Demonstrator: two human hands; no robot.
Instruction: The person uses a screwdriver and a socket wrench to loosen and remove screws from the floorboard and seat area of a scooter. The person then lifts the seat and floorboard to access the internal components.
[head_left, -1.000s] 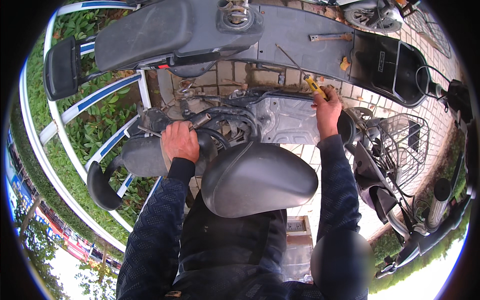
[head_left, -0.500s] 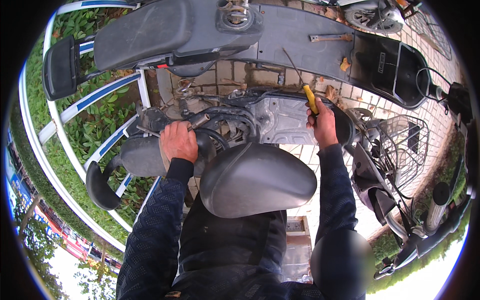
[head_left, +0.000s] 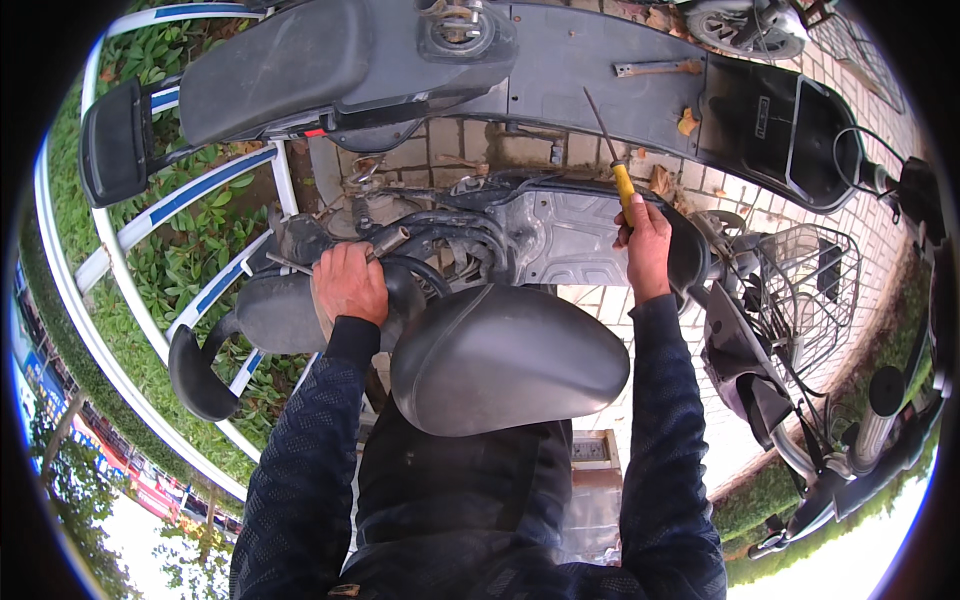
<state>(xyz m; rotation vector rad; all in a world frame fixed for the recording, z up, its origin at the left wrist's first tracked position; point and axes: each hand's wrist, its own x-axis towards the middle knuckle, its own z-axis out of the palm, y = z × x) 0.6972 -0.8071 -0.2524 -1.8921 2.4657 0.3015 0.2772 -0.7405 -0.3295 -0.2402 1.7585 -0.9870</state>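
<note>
My right hand [head_left: 648, 245] is closed round the yellow handle of a screwdriver [head_left: 622, 180]. Its long thin shaft points up and away, over the gap between two electric scooters. My left hand [head_left: 348, 284] is wrapped on a bare metal tube [head_left: 390, 240] beside the near scooter's rear. A thin rod [head_left: 290, 263] sticks out on the other side of that fist; whether it joins the tube is hidden. Below both hands lies the near scooter's opened frame, with black cables [head_left: 460, 228] and a dusty grey footboard [head_left: 565, 238]. The black saddle [head_left: 512, 362] stands between my forearms.
Across the far side is a second scooter [head_left: 590, 65], with a rusty metal bar [head_left: 658, 68] and a dry leaf [head_left: 687, 122] on its footboard. White-and-blue railings [head_left: 130, 228] border the hedge on the left. A wire basket [head_left: 805, 285] and handlebars stand at the right.
The screwdriver has turned a little more upright, its tip moving right and slightly away. My left hand keeps its grip on the tube. The whole view has shifted slightly.
</note>
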